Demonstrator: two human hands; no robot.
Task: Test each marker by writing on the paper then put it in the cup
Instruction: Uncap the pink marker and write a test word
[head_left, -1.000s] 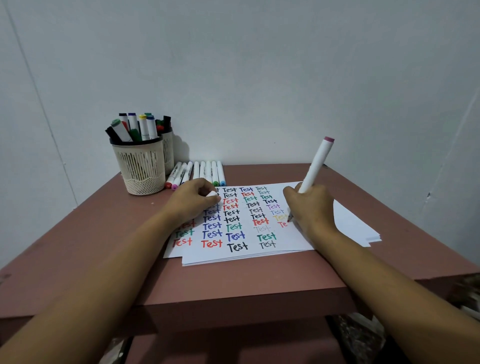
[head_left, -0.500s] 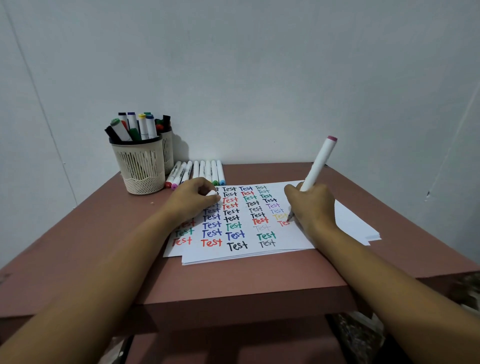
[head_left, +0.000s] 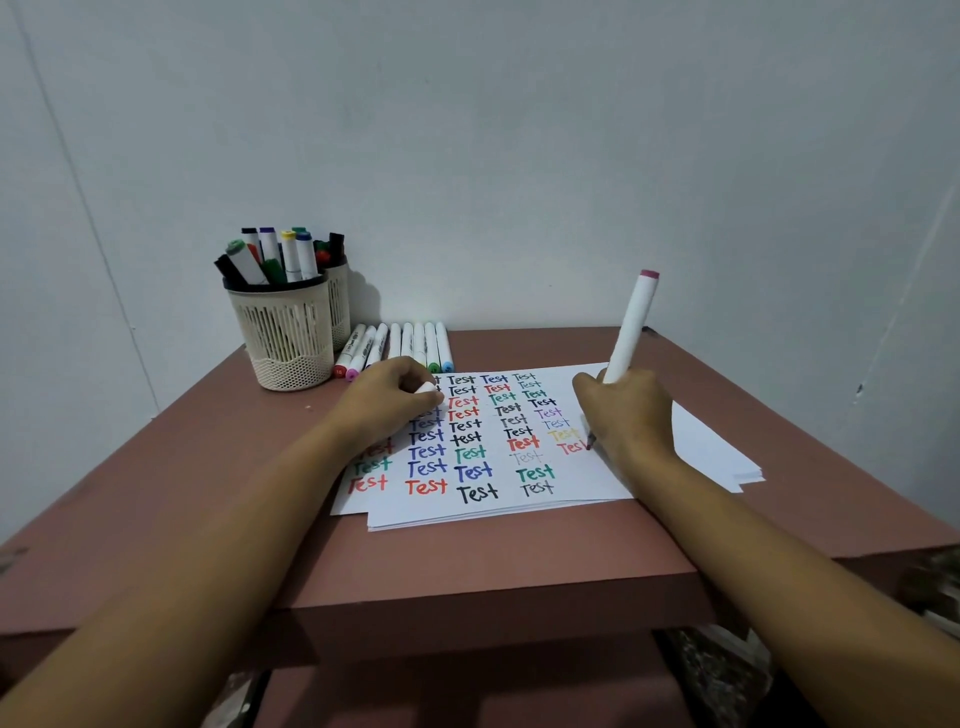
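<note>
- Pink-ended marker (head_left: 631, 327) is gripped by R hand (head_left: 623, 415), tip pressed to paper (head_left: 571, 483) by red "Tes".
- White cap (head_left: 427, 387) is pinched in L hand (head_left: 387, 400), rested on paper.
- Cup (head_left: 291, 338) is seen back-left on counter (head_left: 467, 561).

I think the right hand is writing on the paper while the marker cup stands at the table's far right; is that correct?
Not quite: the head view shows the cup at the far left of the table. The right hand is indeed writing on the paper.
</note>
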